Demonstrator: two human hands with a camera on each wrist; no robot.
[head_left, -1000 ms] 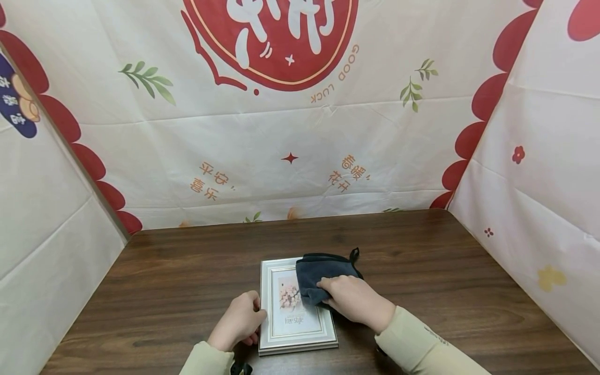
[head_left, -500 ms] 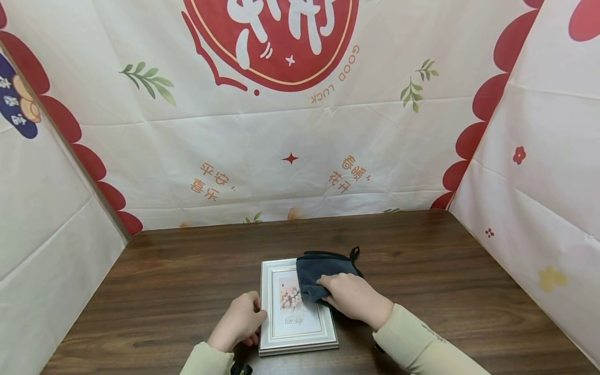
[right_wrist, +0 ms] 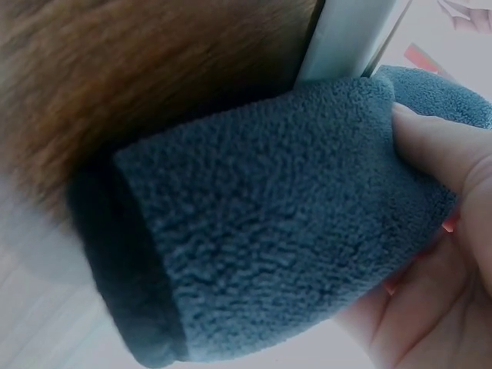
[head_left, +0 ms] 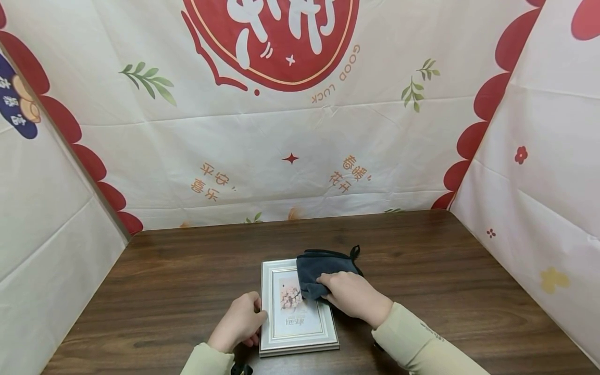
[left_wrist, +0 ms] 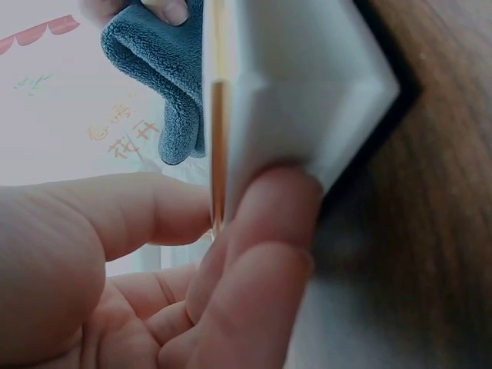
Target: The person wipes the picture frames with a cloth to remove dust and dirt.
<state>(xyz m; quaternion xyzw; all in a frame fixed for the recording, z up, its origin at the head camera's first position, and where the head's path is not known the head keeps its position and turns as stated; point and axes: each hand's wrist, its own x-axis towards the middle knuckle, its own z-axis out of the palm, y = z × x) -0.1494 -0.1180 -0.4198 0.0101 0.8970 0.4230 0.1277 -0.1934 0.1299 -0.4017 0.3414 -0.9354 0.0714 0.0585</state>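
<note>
A white picture frame (head_left: pixel 300 333) with a floral print lies face up on the table. My left hand (head_left: pixel 238 321) holds its left edge; in the left wrist view the thumb (left_wrist: pixel 173 207) touches the front rim while curled fingers press the side. With my right hand (head_left: pixel 358 298) I grip a dark blue-grey cloth (head_left: pixel 311 271) over the frame's upper right part, covering that corner. In the right wrist view the thumb (right_wrist: pixel 438 146) pinches the fluffy cloth (right_wrist: pixel 269 207) against the fingers, which it partly hides. A small black loop hangs off the cloth's far corner.
The dark wooden table (head_left: pixel 187 265) extends around the picture frame on all sides. Behind it hangs a white printed backdrop (head_left: pixel 262 135) with red scalloped borders, and similar sheets (head_left: pixel 539 172) enclose the left and right sides.
The right hand and the cloth have shifted very slightly up along the picture frame's right side. The left hand keeps its hold on the left edge.
</note>
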